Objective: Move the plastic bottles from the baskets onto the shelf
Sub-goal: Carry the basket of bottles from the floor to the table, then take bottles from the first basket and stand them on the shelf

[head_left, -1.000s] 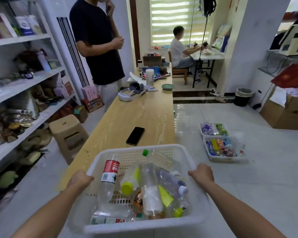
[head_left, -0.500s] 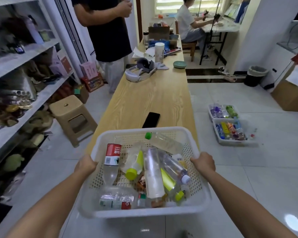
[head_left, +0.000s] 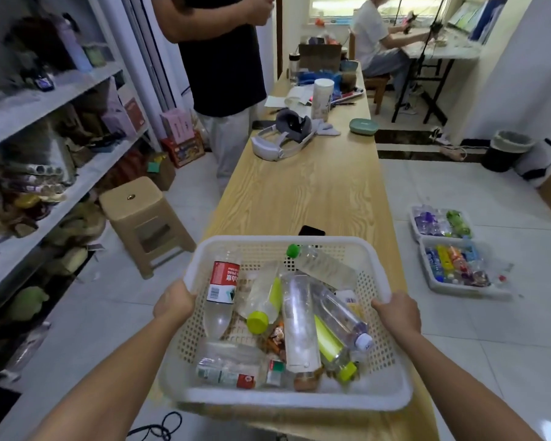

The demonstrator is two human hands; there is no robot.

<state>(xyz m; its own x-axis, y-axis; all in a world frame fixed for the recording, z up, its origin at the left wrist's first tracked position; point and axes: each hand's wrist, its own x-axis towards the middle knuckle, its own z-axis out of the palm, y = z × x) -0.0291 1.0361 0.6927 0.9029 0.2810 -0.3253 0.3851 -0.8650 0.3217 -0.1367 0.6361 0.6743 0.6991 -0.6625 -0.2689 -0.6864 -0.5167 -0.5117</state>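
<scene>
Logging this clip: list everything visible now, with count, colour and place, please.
table: one, light wood, centre
white basket: one, white, over the table's near end
plastic bottles: at least six, mostly clear, lying in the white basket
phone: one, black, on the table behind the white basket
headset: one, white and grey, mid-table
floor baskets: two, white, holding colourful bottles, floor at right
shelf: one, white, cluttered, at left
stool: one, beige, between shelf and table
bin: one, black, far right
standing person: one, dark top, beside the table
seated person: one, white top, far desk
left hand: grips the white basket's left rim
right hand: grips its right rim
</scene>
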